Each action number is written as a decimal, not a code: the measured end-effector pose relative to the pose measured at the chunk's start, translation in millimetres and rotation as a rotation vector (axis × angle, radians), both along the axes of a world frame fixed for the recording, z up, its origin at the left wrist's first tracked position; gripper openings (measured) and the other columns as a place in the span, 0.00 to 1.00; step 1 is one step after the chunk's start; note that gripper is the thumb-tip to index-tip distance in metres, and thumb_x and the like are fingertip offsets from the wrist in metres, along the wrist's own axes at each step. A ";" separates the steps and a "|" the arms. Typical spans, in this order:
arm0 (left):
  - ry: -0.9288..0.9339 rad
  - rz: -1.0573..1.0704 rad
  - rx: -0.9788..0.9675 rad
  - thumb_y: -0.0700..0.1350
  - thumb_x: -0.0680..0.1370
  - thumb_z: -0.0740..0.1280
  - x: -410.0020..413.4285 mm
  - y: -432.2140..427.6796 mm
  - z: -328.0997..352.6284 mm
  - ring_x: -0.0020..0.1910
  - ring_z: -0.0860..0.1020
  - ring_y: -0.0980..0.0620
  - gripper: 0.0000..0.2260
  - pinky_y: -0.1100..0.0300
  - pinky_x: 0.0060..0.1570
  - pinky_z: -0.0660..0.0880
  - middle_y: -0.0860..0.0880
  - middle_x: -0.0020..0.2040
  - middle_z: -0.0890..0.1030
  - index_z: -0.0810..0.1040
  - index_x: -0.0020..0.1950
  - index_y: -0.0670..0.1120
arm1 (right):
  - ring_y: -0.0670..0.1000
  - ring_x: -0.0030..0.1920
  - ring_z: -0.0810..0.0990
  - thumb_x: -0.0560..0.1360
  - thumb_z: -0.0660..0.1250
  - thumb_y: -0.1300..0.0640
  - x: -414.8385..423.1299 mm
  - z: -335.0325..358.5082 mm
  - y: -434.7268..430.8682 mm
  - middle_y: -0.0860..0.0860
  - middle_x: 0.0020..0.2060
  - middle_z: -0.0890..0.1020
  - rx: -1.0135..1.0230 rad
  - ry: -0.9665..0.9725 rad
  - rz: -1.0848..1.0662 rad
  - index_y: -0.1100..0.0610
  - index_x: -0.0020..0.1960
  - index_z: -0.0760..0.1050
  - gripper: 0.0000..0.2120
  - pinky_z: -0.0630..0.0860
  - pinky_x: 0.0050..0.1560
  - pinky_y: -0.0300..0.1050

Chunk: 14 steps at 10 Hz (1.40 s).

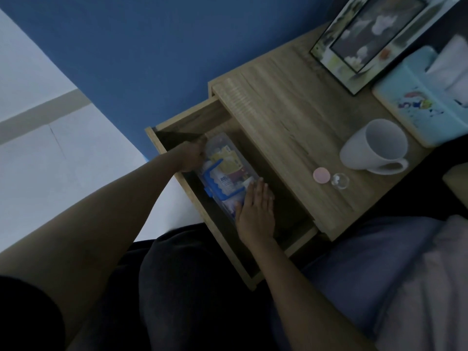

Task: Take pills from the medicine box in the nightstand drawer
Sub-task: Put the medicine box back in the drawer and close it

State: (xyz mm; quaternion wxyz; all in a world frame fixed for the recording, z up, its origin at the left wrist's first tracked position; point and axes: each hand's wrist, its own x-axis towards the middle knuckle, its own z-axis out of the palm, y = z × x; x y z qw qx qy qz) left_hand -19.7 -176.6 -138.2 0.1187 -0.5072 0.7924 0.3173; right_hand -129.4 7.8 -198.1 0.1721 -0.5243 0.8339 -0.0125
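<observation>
The left hand (193,156) gripped the far end of the clear medicine box (226,173), which lay inside the open drawer (255,272). The right hand (256,211) lay flat, fingers extended, on the box's near end.

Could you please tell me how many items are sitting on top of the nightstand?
5: a picture frame at the back, a tissue box beside it, a white mug, a pink disc and a clear lid near the front.
</observation>
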 end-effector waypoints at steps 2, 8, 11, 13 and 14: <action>0.136 0.049 -0.143 0.43 0.80 0.58 15.2 23.2 -2.6 0.68 0.69 0.39 0.20 0.46 0.66 0.69 0.36 0.71 0.67 0.64 0.71 0.41 | 0.56 0.76 0.46 0.79 0.51 0.46 -5.1 10.1 -1.2 0.58 0.77 0.48 -0.022 -0.026 0.033 0.59 0.75 0.43 0.31 0.41 0.70 0.49; 0.482 0.773 0.033 0.54 0.82 0.49 37.0 70.2 -26.8 0.60 0.76 0.41 0.25 0.56 0.51 0.71 0.40 0.65 0.76 0.55 0.76 0.44 | 0.48 0.73 0.37 0.77 0.46 0.37 -115.2 35.7 -54.4 0.56 0.77 0.43 -0.090 -0.041 0.421 0.58 0.75 0.39 0.37 0.45 0.76 0.55; 0.628 0.696 0.247 0.56 0.81 0.52 5.6 36.4 -33.8 0.68 0.70 0.43 0.22 0.46 0.68 0.67 0.45 0.71 0.71 0.62 0.74 0.51 | 0.49 0.76 0.42 0.77 0.40 0.39 -115.3 28.8 -50.8 0.55 0.77 0.47 -0.158 -0.022 0.417 0.58 0.75 0.43 0.34 0.49 0.76 0.53; 0.817 0.732 0.492 0.58 0.81 0.48 -32.2 14.8 -27.6 0.73 0.64 0.46 0.25 0.52 0.70 0.61 0.48 0.74 0.65 0.61 0.74 0.49 | 0.48 0.75 0.40 0.79 0.44 0.42 -114.2 30.2 -49.4 0.55 0.77 0.46 -0.170 -0.030 0.427 0.59 0.75 0.41 0.32 0.46 0.76 0.50; 0.803 0.718 0.519 0.62 0.79 0.45 -58.5 7.7 -20.6 0.72 0.65 0.49 0.29 0.54 0.67 0.61 0.49 0.76 0.62 0.56 0.76 0.49 | 0.48 0.75 0.39 0.80 0.46 0.44 -113.2 33.1 -49.6 0.54 0.77 0.46 -0.180 -0.059 0.407 0.58 0.75 0.42 0.31 0.46 0.76 0.49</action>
